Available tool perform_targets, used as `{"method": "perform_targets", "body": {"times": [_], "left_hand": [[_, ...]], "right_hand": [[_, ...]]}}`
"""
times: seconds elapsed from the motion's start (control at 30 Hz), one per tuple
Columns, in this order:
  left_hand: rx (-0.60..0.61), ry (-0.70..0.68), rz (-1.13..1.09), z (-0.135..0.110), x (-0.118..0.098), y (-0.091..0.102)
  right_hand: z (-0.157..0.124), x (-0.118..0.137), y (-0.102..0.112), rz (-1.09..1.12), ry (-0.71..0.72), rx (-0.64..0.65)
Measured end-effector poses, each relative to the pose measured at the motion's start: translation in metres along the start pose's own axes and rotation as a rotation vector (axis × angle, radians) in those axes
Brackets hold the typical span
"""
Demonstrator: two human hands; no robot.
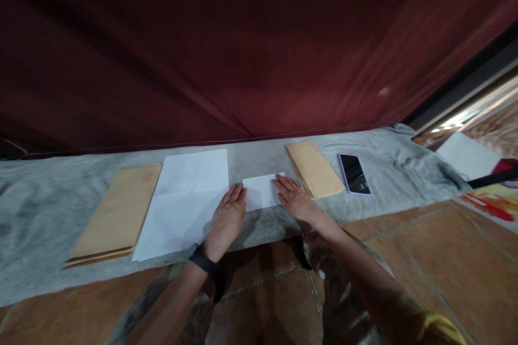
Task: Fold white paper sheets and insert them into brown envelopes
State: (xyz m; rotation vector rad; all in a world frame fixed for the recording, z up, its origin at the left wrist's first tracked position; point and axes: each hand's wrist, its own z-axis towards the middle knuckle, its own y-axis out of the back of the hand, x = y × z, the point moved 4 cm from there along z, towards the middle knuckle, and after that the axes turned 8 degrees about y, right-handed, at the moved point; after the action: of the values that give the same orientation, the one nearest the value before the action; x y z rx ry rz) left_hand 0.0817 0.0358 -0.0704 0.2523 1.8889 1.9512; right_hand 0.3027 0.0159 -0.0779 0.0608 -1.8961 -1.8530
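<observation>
A small folded sheet of white paper (261, 192) lies flat on the grey cloth between my hands. My left hand (230, 215) rests at its left edge, fingers stretched out and flat, with a dark band on the wrist. On the paper's right edge lies my right hand (294, 197), its fingers also extended and flat. To the left is a larger white sheet (186, 205) with a crease across its middle; my left hand is close to its right side. A stack of brown envelopes (313, 167) sits just beyond my right hand.
Another stack of brown envelopes (117, 210) lies left of the large sheet. A phone (355, 174) in a purple case lies on the grey cloth (408, 172) at the right. Behind the cloth hangs a dark red curtain (251, 54). Tiled floor (404, 248) shows in front.
</observation>
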Motion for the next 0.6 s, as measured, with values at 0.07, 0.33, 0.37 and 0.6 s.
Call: {"method": "perform_targets", "body": {"times": [0.07, 0.33, 0.37, 0.6], "left_hand": [[-0.029, -0.056, -0.027, -0.002, -0.009, 0.007], [-0.058, -0.263, -0.104, -0.023, -0.058, 0.004], [-0.057, -0.259, -0.092, -0.025, -0.060, 0.000], [-0.086, -0.211, -0.014, -0.029, -0.064, -0.013]], "right_hand": [[0.000, 0.001, 0.003, 0.002, -0.010, -0.010], [0.005, 0.013, 0.007, 0.044, 0.016, -0.133], [0.006, 0.015, 0.005, 0.048, 0.029, -0.137], [0.010, 0.026, -0.007, 0.024, 0.122, -0.125]]}}
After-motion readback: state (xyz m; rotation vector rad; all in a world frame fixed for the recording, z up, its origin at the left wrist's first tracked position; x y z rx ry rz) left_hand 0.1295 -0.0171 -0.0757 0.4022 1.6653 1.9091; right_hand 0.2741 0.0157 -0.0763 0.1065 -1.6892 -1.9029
